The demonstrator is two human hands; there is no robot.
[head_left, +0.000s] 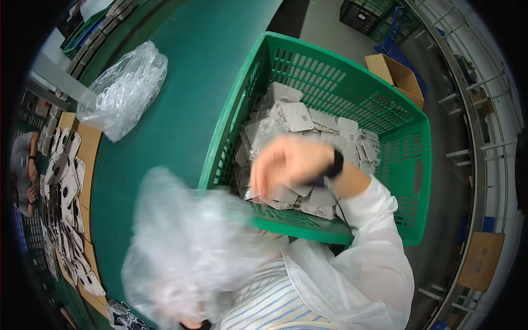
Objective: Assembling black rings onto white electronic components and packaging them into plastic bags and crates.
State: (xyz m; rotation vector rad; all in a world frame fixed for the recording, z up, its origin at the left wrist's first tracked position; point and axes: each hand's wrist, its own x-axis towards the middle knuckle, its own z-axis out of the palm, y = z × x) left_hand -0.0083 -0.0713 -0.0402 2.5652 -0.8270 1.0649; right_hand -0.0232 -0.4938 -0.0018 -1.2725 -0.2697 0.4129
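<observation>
My right hand (286,165), with a black band at the wrist, is over the green crate (346,74). Its fingers point down and are smeared by motion, so I cannot make out whether they grip anything. Beneath it, the crate holds many flat light-grey plastic plates (297,116) with rounded corners, some in clear wrapping. At the lower left, a large clear plastic bag (181,236) is blurred and billowing beside the crate. My left hand (179,300) shows faintly through the bag's lower part and seems to hold it; the film hides its fingers.
Another clear bag (129,88) with white rings lies on the green table (187,60). More plates (71,192) lie in a cardboard tray at the left, near another person's hands (33,181). An open cardboard box (396,77) and a rack (473,148) stand beyond the crate.
</observation>
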